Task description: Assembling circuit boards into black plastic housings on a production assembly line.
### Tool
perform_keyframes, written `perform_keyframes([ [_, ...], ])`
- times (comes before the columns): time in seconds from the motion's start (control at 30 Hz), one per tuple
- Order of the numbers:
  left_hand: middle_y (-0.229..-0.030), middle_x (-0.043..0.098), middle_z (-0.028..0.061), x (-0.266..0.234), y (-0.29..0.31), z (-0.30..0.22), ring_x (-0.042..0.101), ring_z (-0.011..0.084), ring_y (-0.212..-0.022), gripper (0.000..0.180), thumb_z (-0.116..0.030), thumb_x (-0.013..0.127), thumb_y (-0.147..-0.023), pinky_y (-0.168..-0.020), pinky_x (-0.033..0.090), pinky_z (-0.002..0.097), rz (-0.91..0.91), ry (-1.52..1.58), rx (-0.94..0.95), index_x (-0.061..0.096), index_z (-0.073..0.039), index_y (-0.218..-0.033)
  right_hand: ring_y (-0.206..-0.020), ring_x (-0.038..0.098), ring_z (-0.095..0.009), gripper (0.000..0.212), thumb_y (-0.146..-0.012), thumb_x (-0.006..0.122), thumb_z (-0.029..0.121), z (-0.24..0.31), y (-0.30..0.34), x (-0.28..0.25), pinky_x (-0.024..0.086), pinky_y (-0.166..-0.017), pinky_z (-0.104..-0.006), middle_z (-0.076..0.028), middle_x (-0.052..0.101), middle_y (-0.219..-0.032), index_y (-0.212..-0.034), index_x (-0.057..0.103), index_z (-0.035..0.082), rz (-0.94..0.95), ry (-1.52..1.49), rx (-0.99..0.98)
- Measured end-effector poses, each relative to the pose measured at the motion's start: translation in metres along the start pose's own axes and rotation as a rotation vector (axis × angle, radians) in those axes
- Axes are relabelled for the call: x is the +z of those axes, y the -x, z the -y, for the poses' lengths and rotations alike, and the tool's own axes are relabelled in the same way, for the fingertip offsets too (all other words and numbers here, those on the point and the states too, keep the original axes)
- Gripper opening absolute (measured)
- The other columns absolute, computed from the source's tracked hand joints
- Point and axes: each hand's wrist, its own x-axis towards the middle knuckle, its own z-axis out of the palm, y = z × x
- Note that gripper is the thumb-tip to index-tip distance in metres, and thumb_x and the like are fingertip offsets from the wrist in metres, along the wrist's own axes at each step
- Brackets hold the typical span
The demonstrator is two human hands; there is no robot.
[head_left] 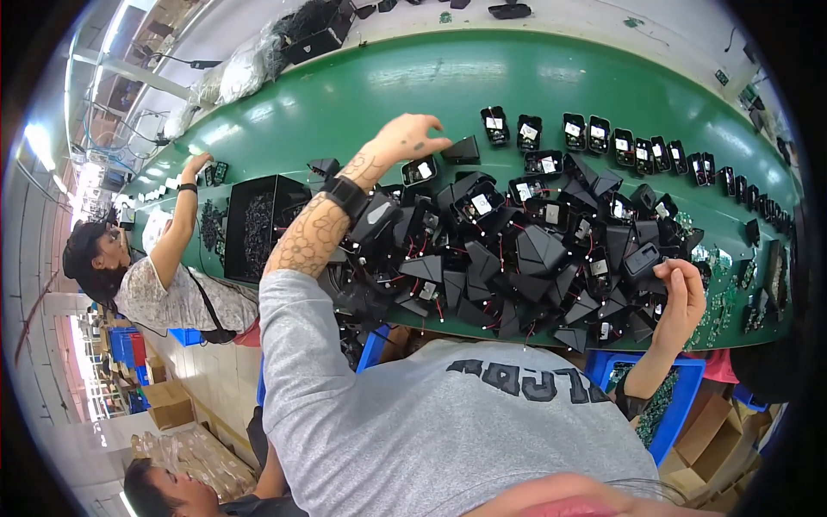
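My left hand (415,138) reaches across the green table with its thumb and fingers apart and nothing between them. Close to its fingertips sits a black wedge-shaped plastic housing (463,151). An open black housing with a white label (419,171) lies just below the hand. At the right of a big heap of black housings (538,250), my right hand (682,297) pinches the edge of a black plastic housing (642,259) with a rounded rectangular face. Several housings in the heap show small red-and-black wires and white labels.
Open housings (599,133) stand in a curved row along the table's (413,82) far right. A black bin (269,224) of small dark parts stands left. A co-worker (164,267) works beyond it; another person (177,491) is at lower left. A blue crate (689,401) holds green boards.
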Motion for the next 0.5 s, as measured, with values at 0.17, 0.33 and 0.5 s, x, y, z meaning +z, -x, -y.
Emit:
perform_keyframes([
  [0.17,-0.092,0.069,0.0137,0.01,-0.009,0.0,0.065,0.0295,-0.084,0.041,-0.042,0.068,-0.079,-0.078,0.05,0.0368,0.123,0.115,0.091,0.068,-0.008,-0.102,-0.087,0.06,-0.017,0.018,-0.095,0.048,0.006,0.006,0.002,-0.008,0.047,-0.084,-0.0288,-0.01,0.061,-0.09,-0.102,0.06,-0.005,-0.023,0.017,-0.069],
  [0.33,-0.08,0.068,0.0116,-0.026,0.014,0.012,0.065,0.0252,-0.073,0.025,-0.024,0.07,-0.08,-0.068,0.05,0.0331,-0.153,0.282,0.182,0.067,-0.002,-0.09,-0.088,0.059,-0.017,0.019,-0.095,0.047,0.006,-0.006,0.006,-0.018,0.048,-0.085,-0.0293,-0.009,0.061,-0.09,-0.103,0.059,-0.006,-0.05,-0.008,-0.041],
  [0.5,-0.078,0.067,0.0129,-0.031,0.065,0.061,0.064,0.0277,-0.072,0.019,-0.019,0.071,-0.076,-0.069,0.05,0.0343,-0.123,-0.075,0.014,0.068,-0.001,-0.084,-0.088,0.059,-0.017,0.019,-0.095,0.048,0.006,-0.012,0.003,-0.019,0.048,-0.086,-0.0303,-0.01,0.061,-0.091,-0.103,0.059,-0.006,-0.084,-0.043,-0.006],
])
